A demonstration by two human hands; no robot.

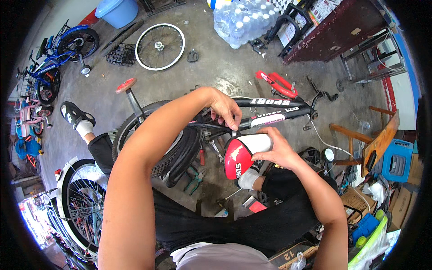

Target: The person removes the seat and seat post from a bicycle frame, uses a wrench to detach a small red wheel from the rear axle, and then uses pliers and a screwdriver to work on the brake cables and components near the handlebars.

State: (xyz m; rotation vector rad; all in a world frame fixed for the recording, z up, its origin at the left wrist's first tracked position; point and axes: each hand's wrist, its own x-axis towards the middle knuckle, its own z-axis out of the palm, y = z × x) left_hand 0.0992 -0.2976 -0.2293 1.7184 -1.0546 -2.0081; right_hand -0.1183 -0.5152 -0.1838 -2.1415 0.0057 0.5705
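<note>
Closest to me, above the black trousers (252, 231), my right grip (281, 149) is closed around the red-and-white bicycle saddle (238, 155), thumb across its cover; the saddle sits just beside the black bicycle frame (263, 120). With only that one grip clearly on it, I judge it could twist or slip if the smooth cover slides under the thumb. My left grip (225, 110) has its fingers drawn close together at the frame, by a small pale piece (234, 133); I can't tell whether they pinch it. Should the saddle swing there, those fingertips could get nipped. Just past the saddle on the floor lie the green-handled pliers (194, 181), the red-handled screwdriver (202, 156) and a wrench (217, 151); a dropped small part might get lost among them. Farther off, the red fork (281, 85) lies near the frame's end, where a shove on the frame could knock it.
</note>
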